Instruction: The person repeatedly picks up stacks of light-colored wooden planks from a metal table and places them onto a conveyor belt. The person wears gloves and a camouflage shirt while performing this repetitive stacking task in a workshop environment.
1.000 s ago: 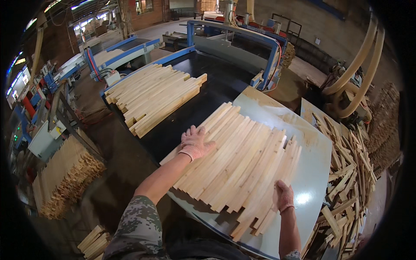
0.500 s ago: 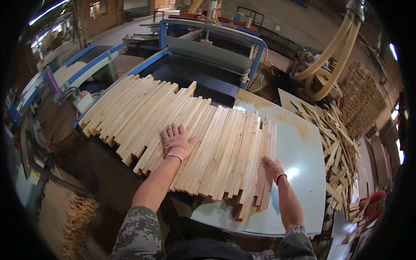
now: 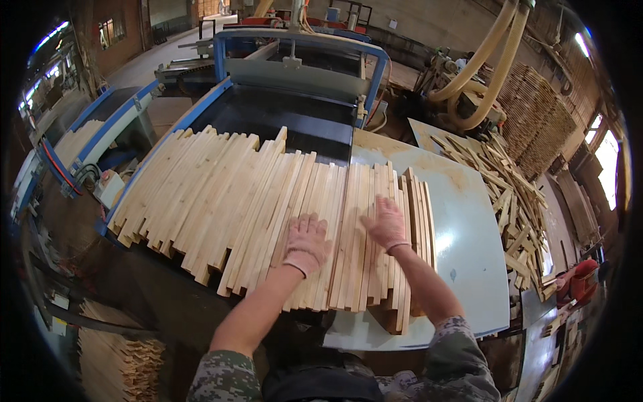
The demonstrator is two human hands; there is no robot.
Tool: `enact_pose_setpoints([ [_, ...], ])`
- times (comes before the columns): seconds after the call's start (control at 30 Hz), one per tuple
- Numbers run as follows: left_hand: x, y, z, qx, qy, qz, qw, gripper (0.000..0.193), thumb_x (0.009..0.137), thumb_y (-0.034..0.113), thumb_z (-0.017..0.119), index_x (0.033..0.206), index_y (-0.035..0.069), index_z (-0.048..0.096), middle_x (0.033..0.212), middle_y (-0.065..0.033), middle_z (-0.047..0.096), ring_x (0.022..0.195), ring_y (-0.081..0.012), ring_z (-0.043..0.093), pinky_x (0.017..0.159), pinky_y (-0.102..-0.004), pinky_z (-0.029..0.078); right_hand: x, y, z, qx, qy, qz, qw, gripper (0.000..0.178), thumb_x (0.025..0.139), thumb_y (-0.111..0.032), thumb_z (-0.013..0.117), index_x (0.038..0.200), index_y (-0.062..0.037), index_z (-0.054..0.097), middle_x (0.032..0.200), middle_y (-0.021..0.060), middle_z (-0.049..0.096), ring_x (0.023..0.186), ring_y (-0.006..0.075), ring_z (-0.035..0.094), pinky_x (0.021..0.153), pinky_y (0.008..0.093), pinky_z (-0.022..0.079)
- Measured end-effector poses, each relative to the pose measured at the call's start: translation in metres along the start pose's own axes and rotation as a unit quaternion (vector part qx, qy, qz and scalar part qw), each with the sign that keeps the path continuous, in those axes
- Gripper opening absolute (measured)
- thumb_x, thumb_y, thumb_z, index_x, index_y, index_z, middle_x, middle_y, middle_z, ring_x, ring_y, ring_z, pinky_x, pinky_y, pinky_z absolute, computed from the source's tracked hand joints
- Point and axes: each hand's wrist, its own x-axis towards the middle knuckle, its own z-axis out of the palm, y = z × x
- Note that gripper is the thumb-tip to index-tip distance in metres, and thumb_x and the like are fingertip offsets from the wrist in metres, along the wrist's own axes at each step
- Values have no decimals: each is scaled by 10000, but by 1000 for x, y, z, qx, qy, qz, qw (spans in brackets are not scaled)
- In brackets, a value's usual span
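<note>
right hand (image 3: 387,224) shifted inward; left hand (image 3: 307,244) flat; both unclenched, wooden strips (image 3: 258,208) beneath.

A: ok so what kind of place is this?

B: woodworking shop for sure, pretty factory-like. Rows of wooden strips (image 3: 201,187) beside a big blue-framed machine (image 3: 220,60), fat tan hoses (image 3: 479,59) hanging down...

A: oh yeah, and that messy heap of sticks (image 3: 512,194), plus the tall wood stack (image 3: 538,120) behind.
</note>
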Motion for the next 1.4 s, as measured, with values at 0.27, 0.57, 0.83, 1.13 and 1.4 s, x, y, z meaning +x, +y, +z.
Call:
enact_pose_setpoints([
  [0.27, 2, 7, -15, -39, 27, -5, 999, 810, 1020, 624, 503, 1617, 82, 423, 1727, -212, 308, 1620, -381, 220, 1318, -562, 93, 32, -51, 61, -27, 65, 52, 996, 683, 978, -381, 612, 1581, -98, 463, 1629, 261, 426, 1521, 459, 371, 1250, 596, 263],
  [0.57, 3, 9, -17, -12, -10, -7, 1000, 821, 1037, 629, 465, 1638, 75, 391, 1734, -211, 295, 1623, -383, 204, 1323, -554, 80, 11, -14, 37, -53, 23, 57, 997, 744, 945, -388, 657, 1588, -73, 453, 1638, 234, 425, 1547, 430, 351, 1275, 590, 240],
  [0.83, 2, 4, -25, -22, -2, 6, 1000, 838, 1014, 631, 515, 1622, 67, 402, 1720, -227, 310, 1619, -392, 216, 1315, -557, 101, 16, -53, 31, 49, 89, -73, 992, 665, 954, -191, 656, 1560, -27, 437, 1498, 240, 565, 1361, 412, 568, 1144, 482, 472],
  [1.13, -14, -45, -40, -62, -21, 140, 988, 896, 1011, 679, 475, 1643, 48, 386, 1715, -220, 336, 1611, -377, 257, 1318, -525, 114, 17, -74, 73, 84, -88, 103, 987, 405, 1001, -169, 555, 1374, -11, 546, 1007, 328, 735, 975, 527, 712, 860, 585, 576],
  [1.4, -18, -51, -33, -129, -4, 167, 977, 882, 995, 649, 516, 1630, 45, 418, 1718, -215, 341, 1623, -361, 245, 1331, -504, 94, -9, -104, 44, -11, -66, 181, 981, 499, 971, -92, 571, 1456, -33, 471, 1113, 306, 738, 1055, 469, 736, 864, 549, 606],
])
